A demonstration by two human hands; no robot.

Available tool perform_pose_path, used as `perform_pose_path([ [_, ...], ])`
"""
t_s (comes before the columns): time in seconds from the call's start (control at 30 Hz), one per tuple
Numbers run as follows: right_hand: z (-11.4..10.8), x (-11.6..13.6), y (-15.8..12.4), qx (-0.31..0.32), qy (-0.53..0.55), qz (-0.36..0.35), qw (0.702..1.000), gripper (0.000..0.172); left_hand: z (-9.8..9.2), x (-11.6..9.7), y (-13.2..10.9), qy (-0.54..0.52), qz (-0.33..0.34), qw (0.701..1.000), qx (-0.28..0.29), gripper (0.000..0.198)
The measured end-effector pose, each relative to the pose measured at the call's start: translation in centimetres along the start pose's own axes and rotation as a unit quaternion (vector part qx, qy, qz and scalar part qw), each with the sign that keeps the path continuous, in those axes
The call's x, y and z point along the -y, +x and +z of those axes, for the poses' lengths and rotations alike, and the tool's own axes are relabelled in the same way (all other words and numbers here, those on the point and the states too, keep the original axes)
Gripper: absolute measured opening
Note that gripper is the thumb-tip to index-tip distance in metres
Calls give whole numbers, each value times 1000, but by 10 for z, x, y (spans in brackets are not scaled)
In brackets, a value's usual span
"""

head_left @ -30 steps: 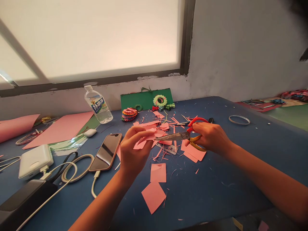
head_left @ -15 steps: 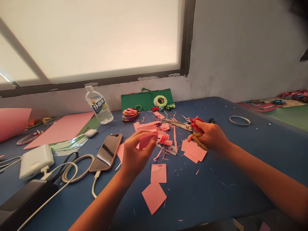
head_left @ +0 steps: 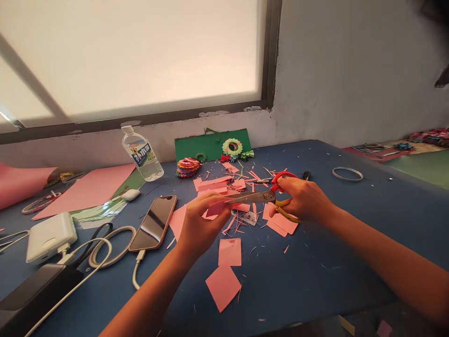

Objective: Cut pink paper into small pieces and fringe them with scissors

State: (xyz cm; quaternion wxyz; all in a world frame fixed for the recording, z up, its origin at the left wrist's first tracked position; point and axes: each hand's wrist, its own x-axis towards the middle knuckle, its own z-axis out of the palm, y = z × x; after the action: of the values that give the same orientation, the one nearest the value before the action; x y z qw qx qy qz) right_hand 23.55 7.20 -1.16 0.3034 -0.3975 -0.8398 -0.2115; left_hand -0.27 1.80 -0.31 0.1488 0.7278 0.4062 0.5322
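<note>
Between the thumb and fingers of my left hand is a piece of pink paper, partly hidden by the fingers. My right hand grips scissors with red and yellow handles. Their blades point left and reach the edge of the paper at my left fingertips. Below the hands, two pink paper squares lie one in front of the other. Rounded pink paper pieces rest under the right hand. Pink strips and offcuts are strewn behind the blades.
To the left are a phone on a cable, a white power bank and a water bottle. Folded paper rings stand by a green card at the back. A tape ring lies right.
The scissors have swung down and left, so the blades now meet the paper in my left hand. The left hand has hardly moved.
</note>
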Motion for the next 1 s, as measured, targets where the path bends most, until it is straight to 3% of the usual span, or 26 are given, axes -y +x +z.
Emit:
perform_pose_path([
  [0.53,-5,0,1,1,-7,-18,1000,50,-1,4,0,9,89,996,18,15],
  [1.0,-5,-1,0,8,5,-14,1000,50,-2,8,1,45,113,992,15,12],
])
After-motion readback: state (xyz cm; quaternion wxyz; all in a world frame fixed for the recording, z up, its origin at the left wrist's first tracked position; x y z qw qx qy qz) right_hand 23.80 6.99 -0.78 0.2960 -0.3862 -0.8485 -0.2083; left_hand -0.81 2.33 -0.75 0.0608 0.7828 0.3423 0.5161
